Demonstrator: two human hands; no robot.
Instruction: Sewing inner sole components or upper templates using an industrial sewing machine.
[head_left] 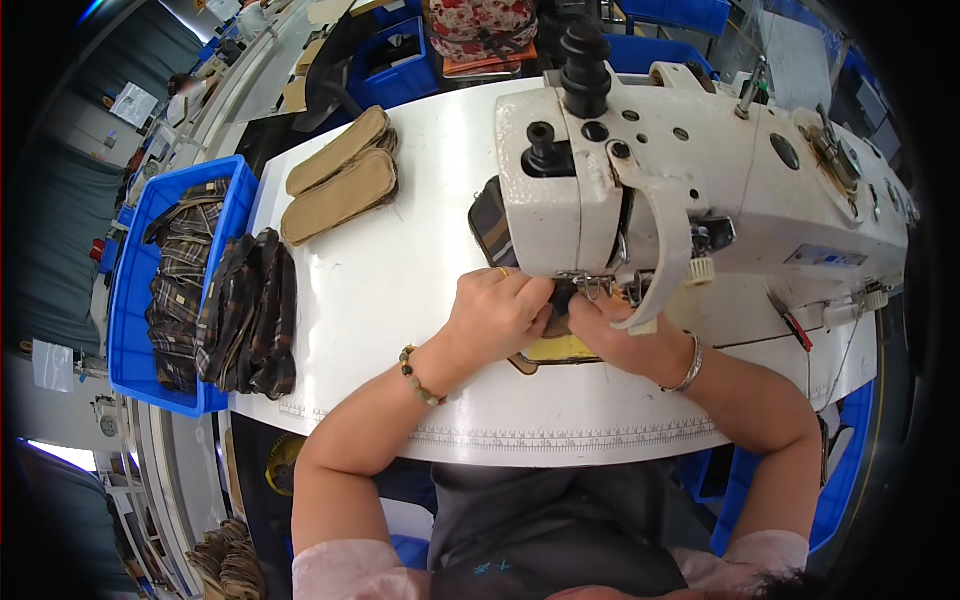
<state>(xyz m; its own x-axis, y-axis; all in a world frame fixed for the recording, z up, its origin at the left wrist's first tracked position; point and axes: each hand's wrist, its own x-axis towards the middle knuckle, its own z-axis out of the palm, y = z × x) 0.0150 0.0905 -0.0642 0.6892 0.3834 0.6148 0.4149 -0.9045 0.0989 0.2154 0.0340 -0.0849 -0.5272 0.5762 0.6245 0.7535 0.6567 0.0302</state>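
Note:
Under the head of a white sewing machine (555, 200) lies a dark plaid fabric piece (490, 222), its far end showing left of the machine. Towards me, a yellow and tan sole-shaped layer (560, 350) shows below my hands. My left hand (495, 315) is closed, thumb and fingers pinching the dark fabric just left of the needle area. Close on the other side, my right hand (630, 340) has its fingers bent down on the same work, partly behind the machine's curved white arm. The stitching spot itself is hidden by fingers and the presser foot.
Two stacks of tan sole-shaped pieces (345, 195) lie at the far left of the white table (360, 300). A blue bin (240, 185) of plaid pieces stands at the left edge, with more plaid pieces (262, 320) beside it. Red-handled snips (792, 322) lie right of the machine.

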